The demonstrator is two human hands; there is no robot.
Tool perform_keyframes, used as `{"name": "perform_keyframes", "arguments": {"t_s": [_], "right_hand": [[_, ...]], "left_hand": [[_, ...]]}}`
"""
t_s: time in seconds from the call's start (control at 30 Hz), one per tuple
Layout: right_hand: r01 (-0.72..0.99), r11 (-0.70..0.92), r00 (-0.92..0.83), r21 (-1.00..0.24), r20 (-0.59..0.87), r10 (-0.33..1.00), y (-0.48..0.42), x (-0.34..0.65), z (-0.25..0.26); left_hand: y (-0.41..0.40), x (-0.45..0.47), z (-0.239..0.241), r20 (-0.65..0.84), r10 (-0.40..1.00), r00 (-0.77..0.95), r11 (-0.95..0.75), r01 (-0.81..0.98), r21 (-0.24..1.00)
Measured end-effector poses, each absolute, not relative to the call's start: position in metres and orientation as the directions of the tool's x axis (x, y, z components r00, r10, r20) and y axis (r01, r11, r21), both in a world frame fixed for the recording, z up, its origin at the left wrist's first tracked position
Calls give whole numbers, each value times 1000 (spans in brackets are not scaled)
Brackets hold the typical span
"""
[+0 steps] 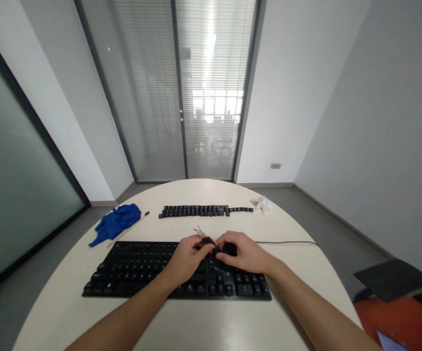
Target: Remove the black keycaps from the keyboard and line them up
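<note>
A black keyboard [137, 265] lies across the near part of the table, with both my hands over its right half. My left hand [189, 256] is closed around a small tool with a dark body and thin wire ends [199, 231] pointing away from me; it looks like a keycap puller. My right hand [242, 251] meets it from the right, thumb and forefinger closed around a small black piece [217, 249], apparently a keycap. My fingers partly hide both. Under my hands, part of the keyboard's upper right is covered from view.
Rows of loose black keycaps [196, 210] stand beyond the keyboard. A blue cloth [117, 222] and a thin brush [130, 228] lie at left, crumpled white tissue [262, 204] at far right. The cable [287, 242] runs right over the round table [189, 321]. An orange chair [397, 317] stands at right.
</note>
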State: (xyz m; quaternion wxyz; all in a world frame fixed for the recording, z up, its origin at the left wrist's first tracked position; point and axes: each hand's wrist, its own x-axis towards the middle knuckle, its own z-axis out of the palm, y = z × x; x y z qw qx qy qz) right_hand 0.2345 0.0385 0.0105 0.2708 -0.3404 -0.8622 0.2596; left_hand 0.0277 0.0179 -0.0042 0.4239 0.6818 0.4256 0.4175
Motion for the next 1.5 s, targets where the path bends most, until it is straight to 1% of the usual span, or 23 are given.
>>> {"name": "perform_keyframes", "arguments": {"t_s": [0.2, 0.3, 0.37, 0.5, 0.6, 0.67, 0.8, 0.9, 1.17, 1.3, 1.5], "right_hand": [[338, 515, -590, -788, 250, 768, 41, 236, 10], [318, 461, -556, -829, 231, 799, 45, 237, 7], [329, 444, -501, -833, 244, 830, 50, 238, 4], [418, 434, -376, -798, 283, 882, 64, 251, -4], [549, 394, -257, -737, 300, 919, 75, 268, -11], [603, 374, -226, -704, 299, 927, 82, 279, -16], [643, 292, -157, -708, 251, 955, 91, 290, -27], [699, 256, -112, -668, 252, 961, 93, 290, -30], [812, 217, -55, -543, 298, 953, 97, 288, -33], [849, 190, -42, -493, 295, 955, 101, 288, -35], [867, 180, -45, -464, 288, 957, 106, 286, -37]], "left_hand": [[19, 28, -7, 200, 939, 280, -271, 243, 932], [18, 28, -8, 215, 934, 285, -284, 228, 931], [18, 28, -7, 221, 933, 283, -290, 229, 929], [17, 29, -6, 216, 936, 277, -286, 243, 927], [17, 29, -4, 224, 932, 286, -297, 245, 923], [17, 29, -4, 229, 930, 289, -305, 255, 918], [16, 28, -5, 227, 928, 294, -307, 261, 915], [16, 27, -5, 225, 928, 297, -305, 260, 916], [16, 28, -5, 236, 926, 294, -316, 265, 911], [17, 27, -6, 234, 926, 297, -314, 261, 913], [16, 27, -6, 238, 923, 302, -320, 259, 912]]}}
